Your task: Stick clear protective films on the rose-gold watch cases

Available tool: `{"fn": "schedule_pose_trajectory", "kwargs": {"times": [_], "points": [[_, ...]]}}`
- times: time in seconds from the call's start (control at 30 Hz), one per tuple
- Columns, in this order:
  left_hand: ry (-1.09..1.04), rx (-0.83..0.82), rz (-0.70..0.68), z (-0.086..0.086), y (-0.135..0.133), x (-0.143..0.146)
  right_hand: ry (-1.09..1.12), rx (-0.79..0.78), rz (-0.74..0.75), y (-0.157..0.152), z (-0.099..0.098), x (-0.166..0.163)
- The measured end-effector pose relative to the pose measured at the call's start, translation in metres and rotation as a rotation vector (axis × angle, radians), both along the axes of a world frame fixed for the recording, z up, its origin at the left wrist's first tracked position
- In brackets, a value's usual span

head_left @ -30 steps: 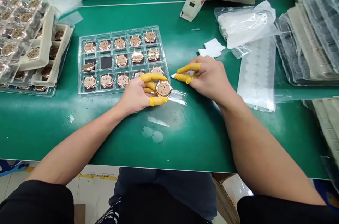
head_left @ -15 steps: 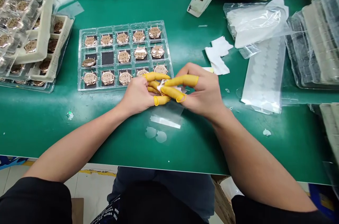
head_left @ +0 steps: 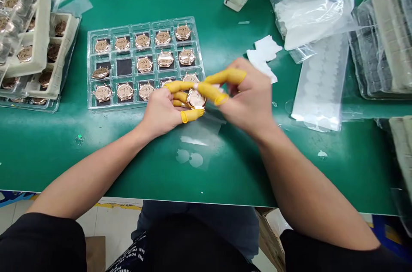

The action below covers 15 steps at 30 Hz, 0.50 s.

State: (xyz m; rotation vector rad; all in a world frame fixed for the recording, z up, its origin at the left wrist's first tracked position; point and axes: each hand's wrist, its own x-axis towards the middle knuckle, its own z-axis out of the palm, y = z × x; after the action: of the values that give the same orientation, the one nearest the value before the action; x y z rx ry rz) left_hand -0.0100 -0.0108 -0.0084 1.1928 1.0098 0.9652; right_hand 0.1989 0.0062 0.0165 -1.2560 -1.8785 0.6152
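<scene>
Left hand pinching a rose-gold watch case at the edges, back side up, yellow finger cots around the rim: solid hold, no slop. Right hand blurred, right over the case, two cotted fingers closed to a narrow pinch at its top edge; whether anything thin sits in that pinch, impossible to tell through the blur. Pro tip for this kind of handling: edges only, light pressure, cots on every contact finger, so no prints on the polished metal. Clear film lying just below the hands on the green mat, beside a couple of round film scraps. Right behind, a clear tray of cases in rows, one cell showing bare black pad. Further out: stacked trays on the left, white paper scraps, a plastic bag and a backing sheet on the right.
</scene>
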Motion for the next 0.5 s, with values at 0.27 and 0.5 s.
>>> {"fn": "schedule_pose_trajectory", "kwargs": {"times": [0.27,0.5], "points": [[0.078,0.156,0.068,0.002,-0.005,-0.001,-0.007,-0.324,0.122,0.002,0.010,0.029],[0.113,0.254,0.043,0.000,-0.004,-0.002,0.068,-0.400,0.119,0.001,0.017,0.028]]}}
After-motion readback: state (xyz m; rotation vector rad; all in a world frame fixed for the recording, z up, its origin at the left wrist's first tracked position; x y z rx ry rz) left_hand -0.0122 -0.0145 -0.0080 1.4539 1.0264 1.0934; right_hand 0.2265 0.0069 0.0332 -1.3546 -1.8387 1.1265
